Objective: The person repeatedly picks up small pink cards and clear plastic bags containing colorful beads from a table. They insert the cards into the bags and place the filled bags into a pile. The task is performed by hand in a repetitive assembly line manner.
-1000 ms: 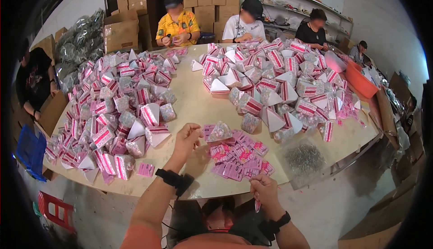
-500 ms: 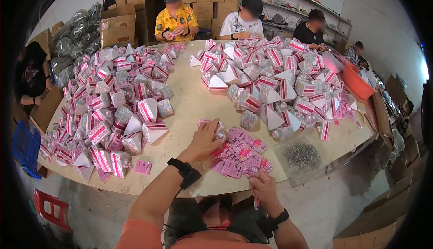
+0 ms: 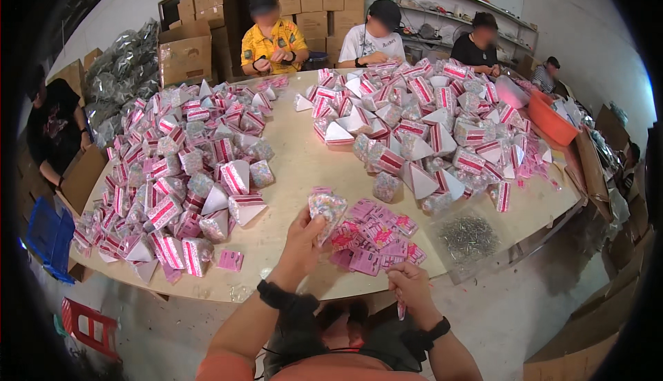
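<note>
My left hand (image 3: 298,239) grips a wedge-shaped clear packet (image 3: 327,213) with multicoloured speckled contents, raised a little over the table near its front edge. Closed fingers of my right hand (image 3: 411,288) hold a small pink card (image 3: 401,310), most of it hidden; its lower end pokes out below the fist. Between and beyond the hands lies a spread of pink printed cards (image 3: 367,260). Just right of those, a flat clear bag (image 3: 445,265) carries a heap of small silvery metal pieces (image 3: 469,236).
Large heaps of similar wedge packets cover the table's left (image 3: 169,174) and far right (image 3: 421,132). A single pink card (image 3: 231,260) lies near the left heap. Several people sit or stand around the table (image 3: 293,139). An orange basin (image 3: 552,120) stands at the right edge.
My left hand has lifted the packet off the table and turned it upright toward me. My right hand stays closed in nearly the same place. The view has shifted slightly.
</note>
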A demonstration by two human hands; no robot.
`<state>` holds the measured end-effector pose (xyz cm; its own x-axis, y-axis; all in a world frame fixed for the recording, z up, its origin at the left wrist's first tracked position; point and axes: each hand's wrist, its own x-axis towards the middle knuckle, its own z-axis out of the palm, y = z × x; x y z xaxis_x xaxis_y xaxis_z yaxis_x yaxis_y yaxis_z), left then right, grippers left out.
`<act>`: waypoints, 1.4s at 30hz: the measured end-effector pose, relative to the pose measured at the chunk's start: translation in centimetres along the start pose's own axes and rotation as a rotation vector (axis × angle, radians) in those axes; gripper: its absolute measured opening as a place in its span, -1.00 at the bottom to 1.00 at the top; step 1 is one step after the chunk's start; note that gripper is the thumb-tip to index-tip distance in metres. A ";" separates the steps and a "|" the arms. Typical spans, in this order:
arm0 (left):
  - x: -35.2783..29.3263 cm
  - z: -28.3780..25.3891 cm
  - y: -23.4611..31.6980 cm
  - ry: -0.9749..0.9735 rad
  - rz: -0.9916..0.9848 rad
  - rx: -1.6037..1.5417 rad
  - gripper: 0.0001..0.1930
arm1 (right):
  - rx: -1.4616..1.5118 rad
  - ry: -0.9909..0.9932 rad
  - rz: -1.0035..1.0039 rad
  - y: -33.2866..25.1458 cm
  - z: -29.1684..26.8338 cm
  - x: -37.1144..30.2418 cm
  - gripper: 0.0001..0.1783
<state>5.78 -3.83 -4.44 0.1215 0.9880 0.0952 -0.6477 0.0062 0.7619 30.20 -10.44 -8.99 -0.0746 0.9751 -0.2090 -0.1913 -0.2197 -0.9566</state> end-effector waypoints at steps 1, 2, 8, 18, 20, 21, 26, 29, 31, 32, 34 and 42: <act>-1.4 0.7 0.4 0.020 -0.019 -0.097 -0.45 | 0.003 0.005 0.028 -0.1 -0.2 0.0 -0.92; -2.3 0.8 0.3 0.046 -0.021 -0.129 -0.45 | 0.001 0.008 0.056 -0.4 -0.1 0.0 -0.92; -6.3 1.5 0.6 0.052 0.053 -0.079 -0.34 | -0.198 -0.116 -0.248 -4.4 4.6 -2.7 -0.86; -10.0 3.5 2.9 0.133 0.274 0.132 -0.06 | -0.616 -0.223 -0.802 -9.3 11.1 -5.9 -0.80; -10.3 3.4 3.0 0.137 0.319 0.173 -0.05 | -0.636 -0.261 -0.798 -9.4 11.4 -5.9 -0.77; -10.4 3.4 3.0 0.135 0.342 0.186 -0.05 | -0.634 -0.262 -0.808 -9.4 11.6 -5.9 -0.78; -10.6 3.7 2.9 0.128 0.417 0.198 -0.05 | -0.643 -0.261 -0.834 -9.5 12.1 -6.0 -0.80; -10.7 3.8 2.8 0.122 0.454 0.230 -0.06 | -0.636 -0.241 -0.850 -9.4 12.1 -6.1 -0.81; -10.7 3.8 2.6 0.113 0.475 0.249 -0.06 | -0.646 -0.231 -0.874 -9.5 12.0 -6.2 -0.82; -10.6 3.8 2.6 0.119 0.470 0.251 -0.07 | -0.648 -0.228 -0.883 -9.5 12.0 -6.1 -0.83; -10.6 3.9 2.5 0.130 0.459 0.253 -0.07 | -0.651 -0.210 -0.909 -9.5 12.0 -6.0 -0.85; -10.6 4.1 2.2 0.147 0.478 0.304 -0.08 | -0.665 -0.153 -0.950 -9.5 12.1 -5.8 -0.88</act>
<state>6.17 -14.96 -1.16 -0.2508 0.8814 0.4003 -0.3577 -0.4687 0.8077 20.61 -14.43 3.77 -0.3029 0.7142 0.6310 0.3132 0.6999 -0.6419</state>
